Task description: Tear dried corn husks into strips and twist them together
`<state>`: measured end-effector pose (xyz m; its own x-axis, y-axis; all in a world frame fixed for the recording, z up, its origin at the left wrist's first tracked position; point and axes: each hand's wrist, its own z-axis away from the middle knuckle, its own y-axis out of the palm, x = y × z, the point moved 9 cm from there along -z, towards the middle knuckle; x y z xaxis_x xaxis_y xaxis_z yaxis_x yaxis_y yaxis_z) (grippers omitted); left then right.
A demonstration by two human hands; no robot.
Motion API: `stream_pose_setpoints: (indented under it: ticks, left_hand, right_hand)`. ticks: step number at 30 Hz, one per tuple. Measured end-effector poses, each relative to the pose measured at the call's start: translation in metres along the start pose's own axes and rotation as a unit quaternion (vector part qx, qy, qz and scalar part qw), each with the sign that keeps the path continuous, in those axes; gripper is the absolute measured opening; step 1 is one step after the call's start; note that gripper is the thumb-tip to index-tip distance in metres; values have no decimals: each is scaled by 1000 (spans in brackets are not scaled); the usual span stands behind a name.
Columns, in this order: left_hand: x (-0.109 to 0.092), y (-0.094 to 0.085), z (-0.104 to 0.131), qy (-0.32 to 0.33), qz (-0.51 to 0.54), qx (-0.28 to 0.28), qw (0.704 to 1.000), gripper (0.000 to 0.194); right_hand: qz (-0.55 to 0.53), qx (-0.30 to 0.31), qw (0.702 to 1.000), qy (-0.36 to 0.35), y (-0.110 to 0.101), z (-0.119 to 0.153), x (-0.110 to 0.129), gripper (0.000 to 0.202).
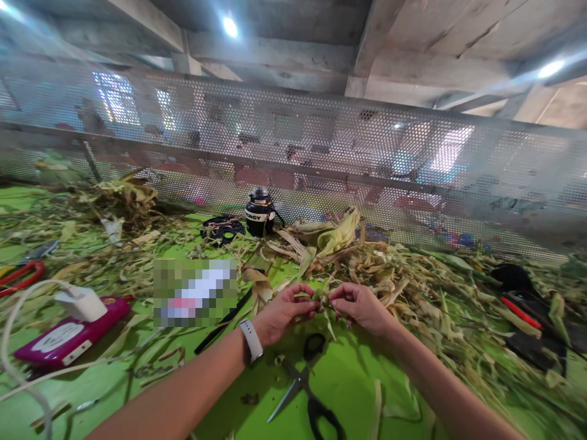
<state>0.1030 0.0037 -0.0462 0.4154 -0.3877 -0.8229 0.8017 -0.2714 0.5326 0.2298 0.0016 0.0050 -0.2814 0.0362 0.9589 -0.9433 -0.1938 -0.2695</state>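
Observation:
Both hands meet near the middle of the view over a green tabletop (362,385). My left hand (287,311), with a pale watch band (250,340) on its wrist, pinches a small piece of dried husk (323,300). From the other side my right hand (360,307) pinches the same piece between thumb and fingers. A narrow strip of husk hangs down between the hands. Below them, open scissors (300,380) with black handles lie on the table. Just beyond the hands is a heap of dry husks (376,266).
A black jar (260,212) stands by a perforated metal screen (284,134). At the left lie a magenta power strip (68,342) with a white charger (81,304) and cable, and red-handled scissors (27,275). Dark items with a red strip (521,312) lie right. More husks cover the left back.

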Motion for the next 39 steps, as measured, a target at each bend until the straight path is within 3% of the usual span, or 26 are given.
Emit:
stream_pose_setpoints:
  ticks: [15,27,36,39]
  left_hand:
    - [-1,4,2,20,3,9,1000,46]
    - [-6,5,2,64,-29,11,997,37]
    - [-16,0,1,97,-48,-23,994,36]
    - [-15,-1,1,96,-52,-20,994,38]
  right_hand:
    - [59,-10,998,-3,3,0,-4,16]
    - [75,-48,994,-57,0,0,1,17]
    - [23,34,995,-87,16,2,8,27]
    - [24,24,996,-85,14,1,6,25]
